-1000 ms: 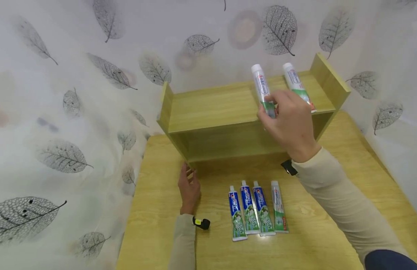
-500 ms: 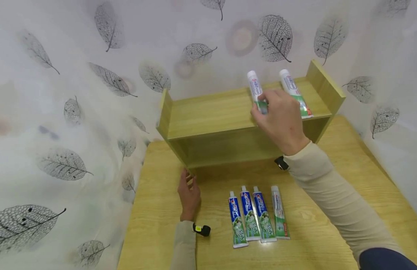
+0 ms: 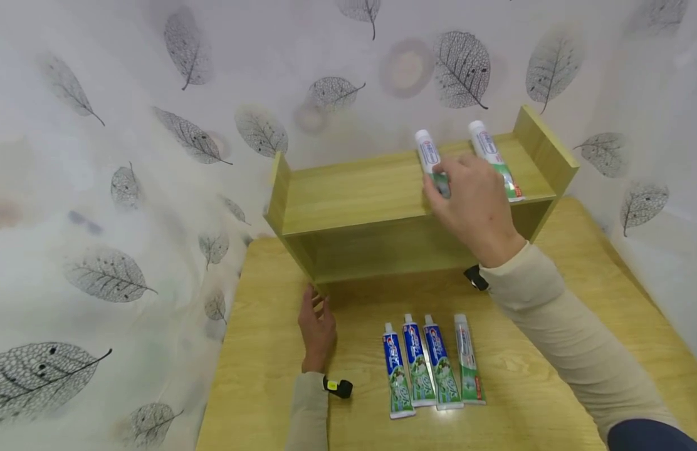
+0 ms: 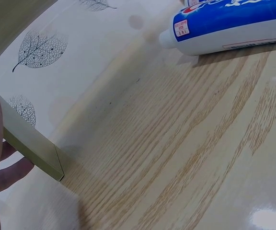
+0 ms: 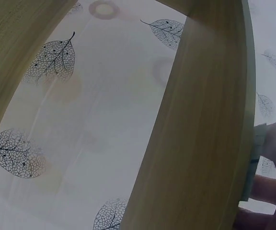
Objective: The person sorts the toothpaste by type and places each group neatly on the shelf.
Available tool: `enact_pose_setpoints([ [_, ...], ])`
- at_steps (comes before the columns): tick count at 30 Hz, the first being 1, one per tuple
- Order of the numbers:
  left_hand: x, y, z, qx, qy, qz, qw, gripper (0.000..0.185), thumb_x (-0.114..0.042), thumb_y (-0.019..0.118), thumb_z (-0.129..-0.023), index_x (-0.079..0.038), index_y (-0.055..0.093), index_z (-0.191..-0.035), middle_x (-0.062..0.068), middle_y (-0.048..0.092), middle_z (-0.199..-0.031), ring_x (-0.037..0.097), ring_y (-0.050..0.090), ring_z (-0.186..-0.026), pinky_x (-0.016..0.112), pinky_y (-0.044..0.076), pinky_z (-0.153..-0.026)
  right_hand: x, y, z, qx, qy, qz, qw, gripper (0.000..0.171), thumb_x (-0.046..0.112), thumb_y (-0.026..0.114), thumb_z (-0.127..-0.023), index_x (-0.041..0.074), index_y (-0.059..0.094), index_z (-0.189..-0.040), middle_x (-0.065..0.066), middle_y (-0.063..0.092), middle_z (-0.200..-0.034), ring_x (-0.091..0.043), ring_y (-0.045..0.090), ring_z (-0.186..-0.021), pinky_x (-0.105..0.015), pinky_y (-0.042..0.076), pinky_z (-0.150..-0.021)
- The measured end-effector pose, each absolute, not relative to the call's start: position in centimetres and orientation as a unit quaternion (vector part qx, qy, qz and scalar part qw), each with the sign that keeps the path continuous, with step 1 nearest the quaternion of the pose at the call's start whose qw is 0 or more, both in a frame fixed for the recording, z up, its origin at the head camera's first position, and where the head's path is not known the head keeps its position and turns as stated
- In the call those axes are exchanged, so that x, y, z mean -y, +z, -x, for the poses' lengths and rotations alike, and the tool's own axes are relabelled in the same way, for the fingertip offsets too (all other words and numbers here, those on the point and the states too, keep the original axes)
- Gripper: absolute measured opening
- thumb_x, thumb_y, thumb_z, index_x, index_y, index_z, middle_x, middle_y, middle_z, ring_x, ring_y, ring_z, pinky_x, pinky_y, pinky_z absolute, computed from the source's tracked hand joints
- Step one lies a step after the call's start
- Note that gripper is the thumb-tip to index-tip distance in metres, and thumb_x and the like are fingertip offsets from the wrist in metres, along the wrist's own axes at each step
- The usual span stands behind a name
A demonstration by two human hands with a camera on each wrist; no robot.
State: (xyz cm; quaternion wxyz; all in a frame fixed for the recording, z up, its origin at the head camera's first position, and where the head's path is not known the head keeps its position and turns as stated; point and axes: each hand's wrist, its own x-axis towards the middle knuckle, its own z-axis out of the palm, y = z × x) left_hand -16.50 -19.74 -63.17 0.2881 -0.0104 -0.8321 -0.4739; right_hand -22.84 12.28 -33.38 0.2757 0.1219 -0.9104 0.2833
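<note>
The right hand (image 3: 474,203) was up at the top board of the wooden shelf (image 3: 354,188), its thumb and fingers pinching the lower end of a toothpaste tube (image 3: 430,160) that lay on that board just beside a second tube (image 3: 492,156), while the left hand (image 3: 316,326) rested with relaxed fingers on the table (image 3: 258,351), touching the shelf's front left corner and holding nothing. The pinched tube was white with a white cap pointing toward the wall and a green band near the fingers. Its tail end was hidden under the right hand, the print was too small to read, and the right wrist view showed only a sliver of it beside the shelf edge
</note>
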Motion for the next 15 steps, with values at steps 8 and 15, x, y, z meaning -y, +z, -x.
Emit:
enact_pose_setpoints([
  [8, 19.7, -63.2, 16.3, 0.833, -0.467, 0.017, 0.296, 0.045, 0.003, 0.064, -0.106, -0.001, 0.057, -0.15, 0.029, 0.072, -0.123, 0.049, 0.077, -0.107, 0.055, 0.069, -0.079, -12.6, -35.0, 20.4, 0.836, 0.291, -0.192, 0.423, 0.027, 0.017, 0.071, -0.101, -0.008, 0.077, -0.109, -0.026, 0.076, -0.098, -0.042, 0.07, -0.084, -0.055, 0.061, -0.075],
  [15, 19.8, -63.4, 16.4, 0.84, -0.458, 0.004, 0.291, 0.047, 0.001, 0.063, -0.107, -0.001, 0.055, -0.154, 0.028, 0.072, -0.127, 0.048, 0.076, -0.11, 0.055, 0.069, -0.081, -13.1, -38.1, 17.7, 0.772, 0.306, -0.243, 0.502, 0.029, 0.017, 0.066, -0.098, -0.007, 0.077, -0.088, -0.02, 0.073, -0.078, -0.035, 0.066, -0.066, -0.048, 0.057, -0.057],
])
